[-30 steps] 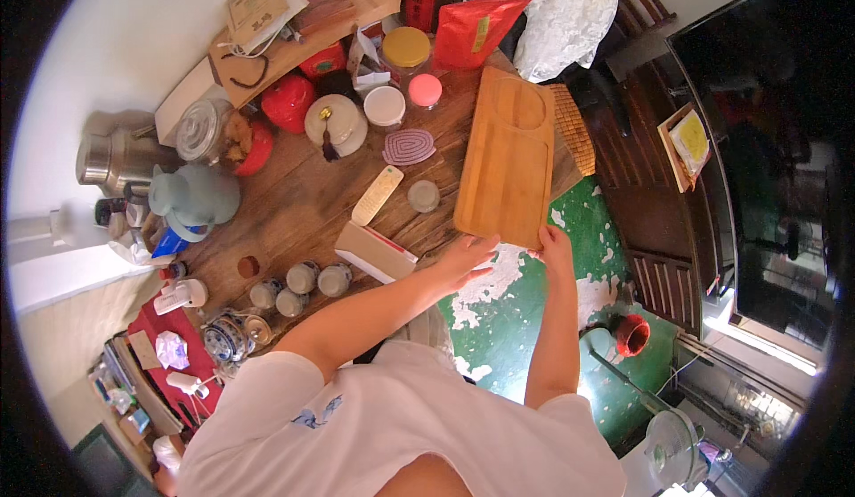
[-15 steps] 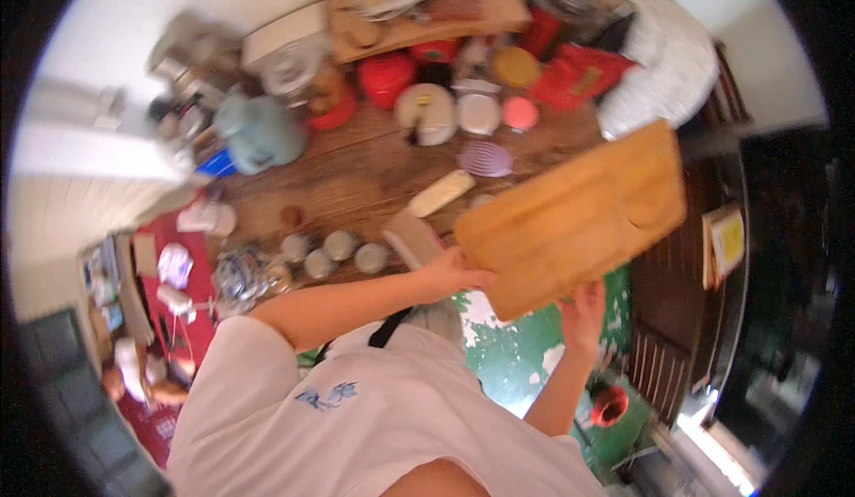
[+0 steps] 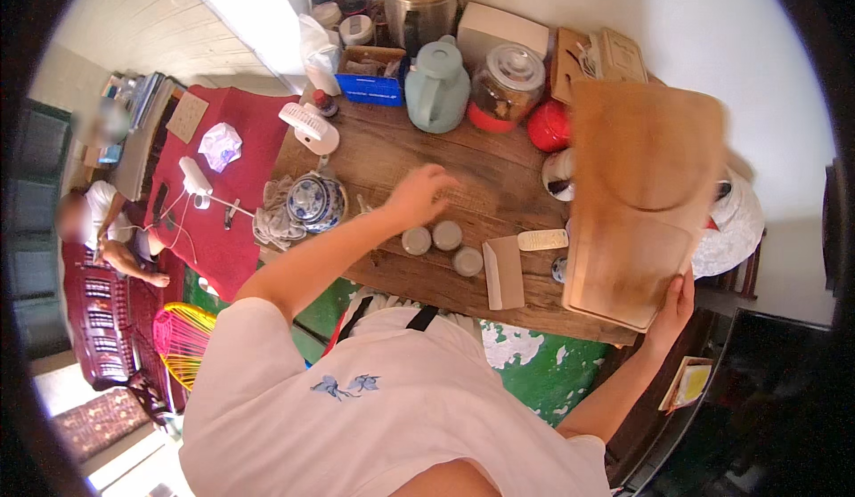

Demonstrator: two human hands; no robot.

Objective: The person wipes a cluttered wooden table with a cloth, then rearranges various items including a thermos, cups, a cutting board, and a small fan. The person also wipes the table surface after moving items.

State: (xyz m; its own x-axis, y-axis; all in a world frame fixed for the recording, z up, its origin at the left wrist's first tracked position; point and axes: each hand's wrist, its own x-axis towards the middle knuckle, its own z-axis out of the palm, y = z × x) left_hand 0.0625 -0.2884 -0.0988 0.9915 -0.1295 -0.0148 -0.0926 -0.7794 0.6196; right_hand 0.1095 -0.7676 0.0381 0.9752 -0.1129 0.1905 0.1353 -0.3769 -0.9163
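Note:
My right hand (image 3: pixel 674 312) grips a wooden cutting board (image 3: pixel 637 203) by its lower right edge. The board, blurred by motion, is raised over the right end of the table with its long side running away from me. A curved groove shows on its face. My left hand (image 3: pixel 426 196) is over the middle of the table, off the board, its slightly smeared fingers apart with nothing visible in them. Just below that hand stand several small cups, one a pale cup (image 3: pixel 447 235). Beside them lie a folded card (image 3: pixel 504 272) and a cream-coloured slab (image 3: pixel 542 240).
A blue-and-white teapot (image 3: pixel 316 203) and a white fan (image 3: pixel 310 127) stand left on the wooden table (image 3: pixel 374 163). Along the back are a green jug (image 3: pixel 437 85), a lidded glass jar (image 3: pixel 508 83) and a blue box (image 3: pixel 370 77). A person (image 3: pixel 111 221) sits at far left.
My left hand has let go of the cutting board and moved left over the table. The board, now in my right hand alone, has turned more upright. The view has swung left.

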